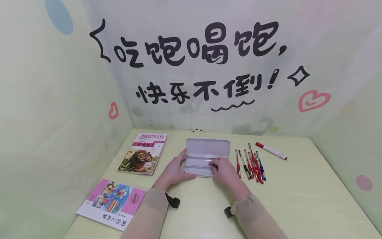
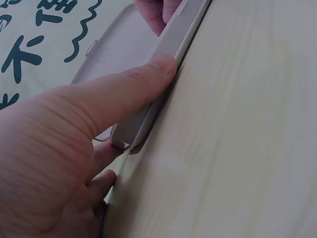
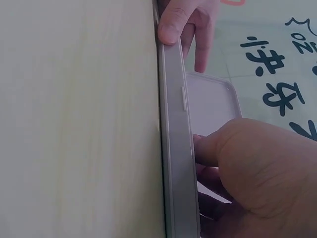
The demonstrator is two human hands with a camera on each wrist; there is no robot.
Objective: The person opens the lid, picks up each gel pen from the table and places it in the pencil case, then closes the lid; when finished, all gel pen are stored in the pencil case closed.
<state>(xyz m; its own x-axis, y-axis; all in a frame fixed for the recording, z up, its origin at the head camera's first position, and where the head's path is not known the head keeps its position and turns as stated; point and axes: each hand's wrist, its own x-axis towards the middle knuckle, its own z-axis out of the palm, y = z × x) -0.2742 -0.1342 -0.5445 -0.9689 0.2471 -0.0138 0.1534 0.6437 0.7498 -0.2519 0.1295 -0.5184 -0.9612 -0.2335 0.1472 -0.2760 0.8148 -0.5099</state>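
Holding open pencil case (image 1: 206, 152), left hand (image 1: 174, 171), right hand (image 1: 225, 171)

We see soft, even, bright light with only faint shadows. Our head view bends at its edges; both wrist views are dimmer and blurred close up.

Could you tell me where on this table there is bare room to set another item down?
The pale yellow table is bare right of the row of red and dark pens, and between the lion-cover book and the open white plastic pencil case. It is crowded around that case, where the left hand and right hand hold it.
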